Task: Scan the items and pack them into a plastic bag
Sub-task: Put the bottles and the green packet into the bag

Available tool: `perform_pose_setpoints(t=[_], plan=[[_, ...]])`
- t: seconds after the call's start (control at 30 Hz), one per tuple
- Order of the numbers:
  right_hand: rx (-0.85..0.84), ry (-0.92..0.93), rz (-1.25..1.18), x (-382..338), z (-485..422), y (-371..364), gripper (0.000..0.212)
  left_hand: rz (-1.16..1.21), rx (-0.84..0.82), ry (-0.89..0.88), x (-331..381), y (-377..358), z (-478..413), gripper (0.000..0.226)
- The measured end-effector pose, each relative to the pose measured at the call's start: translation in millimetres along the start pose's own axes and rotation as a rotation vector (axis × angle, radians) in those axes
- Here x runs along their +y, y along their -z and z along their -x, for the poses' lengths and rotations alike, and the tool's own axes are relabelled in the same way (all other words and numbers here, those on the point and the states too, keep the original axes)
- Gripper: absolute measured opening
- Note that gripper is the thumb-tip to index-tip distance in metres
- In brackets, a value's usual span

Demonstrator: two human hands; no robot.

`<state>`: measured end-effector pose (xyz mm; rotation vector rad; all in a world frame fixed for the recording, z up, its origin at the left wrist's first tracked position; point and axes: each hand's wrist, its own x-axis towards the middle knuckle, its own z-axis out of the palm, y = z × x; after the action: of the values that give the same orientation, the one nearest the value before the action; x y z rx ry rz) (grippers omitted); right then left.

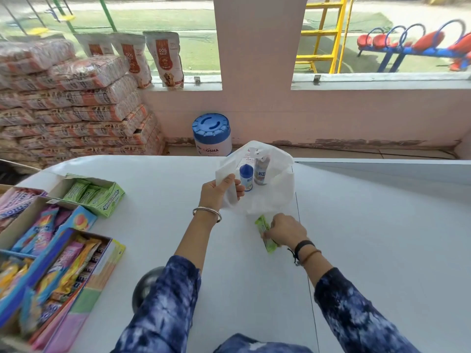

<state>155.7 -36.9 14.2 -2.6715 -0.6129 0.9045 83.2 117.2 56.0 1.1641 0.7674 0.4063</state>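
A white plastic bag [276, 192] lies open on the white counter [382, 238], its mouth toward me. My left hand [216, 191] grips the bag's left edge and holds it up. Inside the bag stand a small blue-capped bottle [246, 177] and a taller spray bottle [261, 170]. My right hand [286, 230] is closed on a green packet [265, 233], which rests on the counter just in front of the bag's mouth.
Open cardboard boxes of sweets [51, 263] and a green gum box [96, 194] line the counter's left side. A dark round object [145, 286] sits under my left forearm. Behind the counter stand a blue-lidded tub [211, 133] and stacked sacks [71, 105].
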Motion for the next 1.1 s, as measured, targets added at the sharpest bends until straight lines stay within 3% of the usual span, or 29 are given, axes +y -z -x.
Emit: perform_pose_setpoints(t=[0.1, 0.2, 0.4, 0.5, 0.53, 0.63, 0.67, 0.73, 0.8, 0.97, 1.03, 1.1], plan=[[0.151, -0.011, -0.138, -1, 7, 33, 0.026, -0.009, -0.003, -0.004, 0, -1, 3, 0.02], [0.284, 0.042, -0.5, -17, -3, 54, 0.024, -0.015, 0.005, -0.014, -2, -1, 4, 0.021], [0.109, -0.082, -1.008, -53, -42, 25, 0.022, 0.019, 0.007, -0.018, -4, -3, 1, 0.021], [0.06, -0.035, -0.686, -57, -44, 13, 0.032, 0.03, -0.014, -0.018, -5, -4, -1, 0.02], [0.119, 0.002, -0.528, -55, -43, 11, 0.033, 0.017, -0.016, -0.021, -6, -4, -2, 0.02], [0.621, 0.122, -0.056, -42, -48, 11, 0.024, 0.001, -0.018, -0.029, -5, -5, -4, 0.02], [0.739, 0.128, 0.091, -34, -53, 11, 0.031, 0.006, -0.022, -0.034, -5, -5, -5, 0.02], [0.871, 0.076, 0.25, -19, -65, 14, 0.058, 0.009, -0.028, -0.036, -4, -6, -6, 0.02], [0.913, 0.036, 0.253, -6, -74, 19, 0.067, -0.017, -0.021, -0.042, -3, -5, -6, 0.019], [0.947, 0.113, -0.144, -2, -71, 48, 0.034, -0.084, -0.02, -0.045, 2, -4, -4, 0.019], [0.94, 0.23, -0.39, -7, -63, 53, 0.027, -0.08, -0.011, -0.037, 7, -5, 0, 0.019], [0.797, 0.405, -0.719, -16, -49, 65, 0.025, -0.096, -0.005, -0.034, 12, -6, -3, 0.019]])
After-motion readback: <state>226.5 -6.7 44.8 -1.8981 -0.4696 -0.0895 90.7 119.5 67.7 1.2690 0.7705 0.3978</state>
